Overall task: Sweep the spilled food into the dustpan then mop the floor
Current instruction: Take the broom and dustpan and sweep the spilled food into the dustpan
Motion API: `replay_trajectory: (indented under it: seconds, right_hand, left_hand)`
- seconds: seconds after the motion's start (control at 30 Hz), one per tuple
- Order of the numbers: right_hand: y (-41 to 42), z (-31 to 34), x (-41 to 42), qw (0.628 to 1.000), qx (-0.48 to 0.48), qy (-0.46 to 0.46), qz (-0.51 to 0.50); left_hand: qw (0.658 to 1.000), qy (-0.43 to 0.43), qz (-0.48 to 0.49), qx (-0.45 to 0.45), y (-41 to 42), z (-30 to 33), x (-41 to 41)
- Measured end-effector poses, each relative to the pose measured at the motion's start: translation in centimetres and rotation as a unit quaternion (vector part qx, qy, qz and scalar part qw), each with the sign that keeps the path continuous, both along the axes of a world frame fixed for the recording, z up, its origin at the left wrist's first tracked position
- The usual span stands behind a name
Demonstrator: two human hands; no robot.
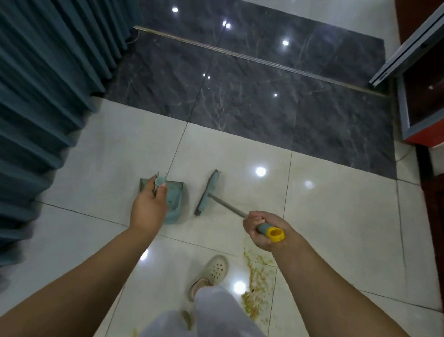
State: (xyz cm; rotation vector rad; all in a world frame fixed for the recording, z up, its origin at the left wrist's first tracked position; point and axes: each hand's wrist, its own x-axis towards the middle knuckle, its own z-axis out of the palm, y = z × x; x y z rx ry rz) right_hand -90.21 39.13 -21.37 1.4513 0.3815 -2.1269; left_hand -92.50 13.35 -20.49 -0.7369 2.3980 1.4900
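My left hand [149, 206] grips the top of the handle of a teal dustpan [173, 201], which stands on the cream tiles just ahead of me. My right hand [260, 230] grips the grey-and-yellow end of a broom handle. The teal broom head [208, 192] hangs just right of the dustpan, close to the floor. Spilled yellowish food [255, 285] lies in a strip on the tiles under my right forearm, to the right of my shoe [214, 271]. A few crumbs lie near the bottom edge.
A teal pleated curtain [35, 100] fills the left side. A band of dark marble floor [248, 96] with a metal door track [251, 57] crosses ahead. A red-and-grey cabinet [437, 118] and a sliding door frame stand at the right.
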Motion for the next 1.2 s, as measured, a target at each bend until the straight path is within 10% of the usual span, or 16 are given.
replay_trajectory:
  seconds: [1.2]
  right_hand:
    - [13.4, 1.9, 3.9, 0.952, 0.066, -0.052, -0.294]
  left_hand:
    - [0.946, 0.050, -0.321, 0.008, 19.5, 1.2, -17.3]
